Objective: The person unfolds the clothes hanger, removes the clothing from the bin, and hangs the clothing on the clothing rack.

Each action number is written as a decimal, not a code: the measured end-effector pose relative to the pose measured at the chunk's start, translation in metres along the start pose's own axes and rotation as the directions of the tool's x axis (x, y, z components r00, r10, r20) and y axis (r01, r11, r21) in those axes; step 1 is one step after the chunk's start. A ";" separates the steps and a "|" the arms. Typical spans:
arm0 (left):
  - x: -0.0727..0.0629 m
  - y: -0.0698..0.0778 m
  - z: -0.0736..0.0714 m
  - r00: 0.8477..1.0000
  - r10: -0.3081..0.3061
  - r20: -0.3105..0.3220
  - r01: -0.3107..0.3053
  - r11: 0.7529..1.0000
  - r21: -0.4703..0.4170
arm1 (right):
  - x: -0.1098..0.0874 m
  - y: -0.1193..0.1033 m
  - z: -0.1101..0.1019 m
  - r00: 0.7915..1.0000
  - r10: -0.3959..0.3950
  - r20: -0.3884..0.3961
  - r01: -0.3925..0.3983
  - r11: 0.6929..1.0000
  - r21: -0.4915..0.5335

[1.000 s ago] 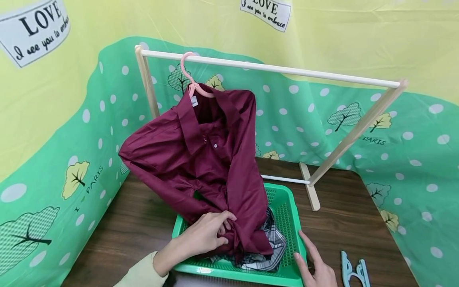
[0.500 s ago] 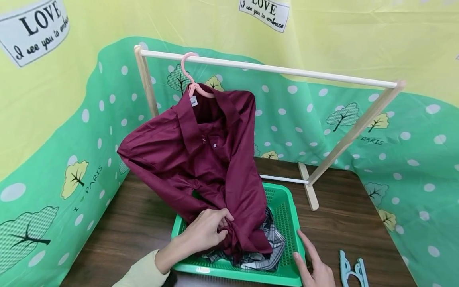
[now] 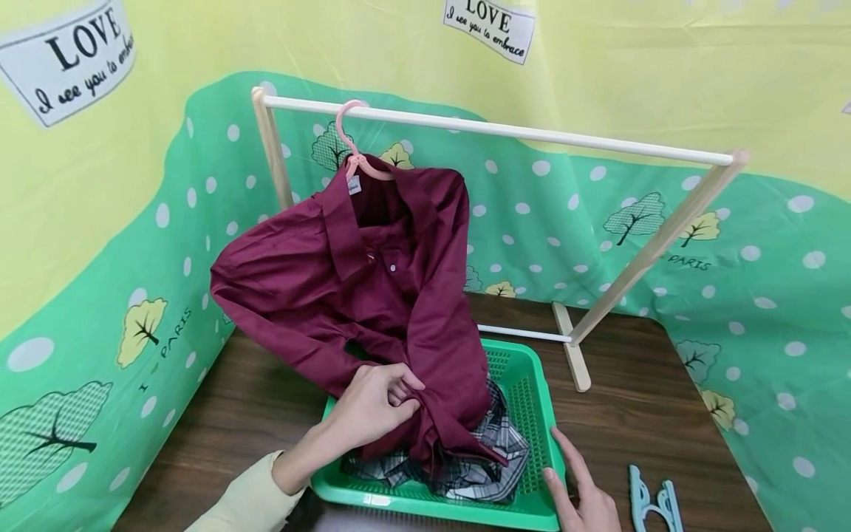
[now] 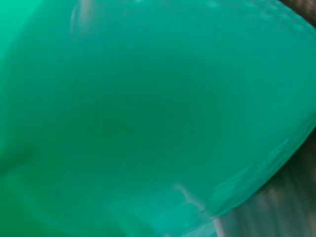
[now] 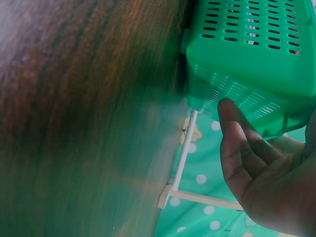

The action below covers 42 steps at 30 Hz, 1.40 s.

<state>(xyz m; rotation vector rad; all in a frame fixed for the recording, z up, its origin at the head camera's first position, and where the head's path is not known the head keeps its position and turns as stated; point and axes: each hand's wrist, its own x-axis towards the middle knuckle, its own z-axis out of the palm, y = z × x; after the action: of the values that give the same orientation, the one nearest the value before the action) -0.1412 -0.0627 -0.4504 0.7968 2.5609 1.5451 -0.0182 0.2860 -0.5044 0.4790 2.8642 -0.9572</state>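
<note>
A maroon button-up shirt (image 3: 439, 318) hangs by its collar end on a pink hanger (image 3: 359, 159). My left hand (image 3: 375, 399) pinches the lower front of the shirt, thumb against bent fingers. Below it, the shirt's bottom trails into a green plastic basket (image 3: 532, 391), over a black-and-white plaid garment (image 3: 508, 443). My right hand (image 3: 585, 488) holds the basket's right rim. In the right wrist view, the fingers (image 5: 232, 148) of that hand lie along the basket's outer wall. The left wrist view is filled with blurred green, and the left hand cannot be made out there.
The hanger's hook sits on the white bar (image 3: 532, 133) of a wooden rack (image 3: 665, 236), near its left end. A light blue folding hanger (image 3: 654, 502) lies on the dark wooden table (image 3: 219, 414), right of the right hand. A printed cloth (image 3: 764, 295) encloses the table.
My left hand has moved slightly up and left with the pinched shirt fabric, drawing the shirt left and baring more of the plaid garment. The right hand has stayed at the basket's rim.
</note>
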 end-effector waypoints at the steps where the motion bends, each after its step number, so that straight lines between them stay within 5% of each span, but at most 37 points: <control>1: 0.000 0.001 -0.002 1.000 -0.012 -0.011 0.012 1.000 -0.007 | 0.000 0.000 0.000 1.000 0.001 0.003 -0.001 1.000 0.001; 6: 0.002 0.011 -0.014 0.996 -0.094 -0.012 0.093 0.993 -0.070 | 0.000 0.002 0.001 1.000 -0.004 0.000 0.004 1.000 -0.002; 13: 0.003 0.018 -0.023 0.974 -0.223 0.031 0.224 0.951 -0.212 | 0.001 0.002 0.002 1.000 -0.007 0.003 0.007 1.000 0.000; 20: 0.012 0.020 -0.034 0.962 -0.259 -0.090 0.228 0.939 -0.258 | 0.001 0.000 0.001 1.000 -0.018 0.001 0.018 1.000 -0.005; 29: 0.034 0.028 -0.074 0.932 -0.261 -0.252 0.194 0.946 -0.259 | 0.000 0.001 0.001 1.000 -0.001 -0.002 0.001 1.000 -0.011; 34: 0.048 0.026 -0.095 0.891 -0.227 -0.393 0.136 0.960 -0.246 | -0.001 0.002 0.001 1.000 0.001 -0.001 -0.001 1.000 -0.008; 42: 0.070 -0.008 -0.104 0.784 -0.197 -0.589 0.016 0.955 -0.297 | 0.001 0.002 0.001 1.000 0.015 0.018 -0.015 1.000 -0.005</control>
<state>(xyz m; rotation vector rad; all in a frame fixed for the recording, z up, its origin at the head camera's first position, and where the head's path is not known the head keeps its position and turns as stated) -0.2358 -0.1183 -0.3896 0.1014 2.5875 2.3659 -0.0187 0.2875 -0.5067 0.4887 2.8423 -0.9476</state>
